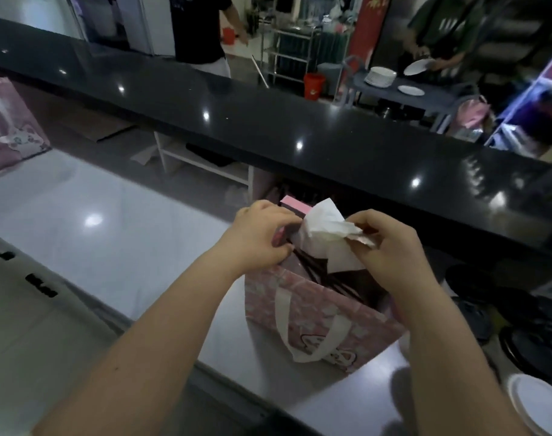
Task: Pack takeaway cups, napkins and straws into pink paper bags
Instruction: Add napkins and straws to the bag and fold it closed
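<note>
Right hand [391,247] with napkin [325,228], left hand [259,234] at pink bag [315,313] rim

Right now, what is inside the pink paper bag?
Dark straws lean inside the pink paper bag, and the right hand pinches a white napkin at its mouth. Its walls hide everything lower down.

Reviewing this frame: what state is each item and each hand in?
pink paper bag: upright on the counter, mouth open.
napkin: crumpled, sticking up out of the bag's mouth.
dark straws: inside the bag, leaning.
left hand: grips the bag's rim.
right hand: pinches the napkin.
</note>
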Motion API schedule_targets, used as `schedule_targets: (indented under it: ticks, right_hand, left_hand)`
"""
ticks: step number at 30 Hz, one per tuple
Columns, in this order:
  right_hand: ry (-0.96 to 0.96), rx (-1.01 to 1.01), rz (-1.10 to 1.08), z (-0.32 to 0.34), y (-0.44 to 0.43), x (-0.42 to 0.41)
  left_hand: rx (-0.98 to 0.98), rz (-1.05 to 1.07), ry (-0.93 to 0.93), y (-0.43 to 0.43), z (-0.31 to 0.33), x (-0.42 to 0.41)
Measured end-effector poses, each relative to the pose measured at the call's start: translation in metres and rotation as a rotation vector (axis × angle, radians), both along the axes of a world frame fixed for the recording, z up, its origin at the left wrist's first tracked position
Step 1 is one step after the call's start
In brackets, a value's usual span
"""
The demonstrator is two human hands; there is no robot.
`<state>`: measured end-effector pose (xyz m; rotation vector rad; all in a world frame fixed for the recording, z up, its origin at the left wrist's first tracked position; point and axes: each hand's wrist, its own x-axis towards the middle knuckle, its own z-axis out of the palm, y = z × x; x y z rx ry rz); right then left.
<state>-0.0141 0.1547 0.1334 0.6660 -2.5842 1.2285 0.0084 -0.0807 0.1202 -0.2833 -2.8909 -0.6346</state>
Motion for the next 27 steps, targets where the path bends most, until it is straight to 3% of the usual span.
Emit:
schedule_targets:
  ticks: [4,8,18,22,27]
  right_hand:
    - [-0.009,-0.035,-0.139,0.001,0.006,0.008]
    - [-0.023,0.075,-0.157,0.009,-0.003,0.029]
    - [-0.278,0.23,-0.273,-0.001,-0.038,0.044]
    - [-0.149,0.307,-0.418,-0.003,-0.034,0.041]
    - [0.005,0.108,-0.476,-0.006,-0.002,0.057]
  left_hand:
    - [-0.048,-0.092,-0.035,-0.007,-0.009,-0.018]
    - [-0.068,-0.203,-0.091,-0.012,-0.013,-0.031]
    - [0.015,-0.388,-0.149,-0.015,-0.011,-0.039]
    - [0.085,-0.378,-0.081,-0.017,-0.011,-0.04]
    - [0.354,-0.363,-0.072,-0.028,-0.009,-0.037]
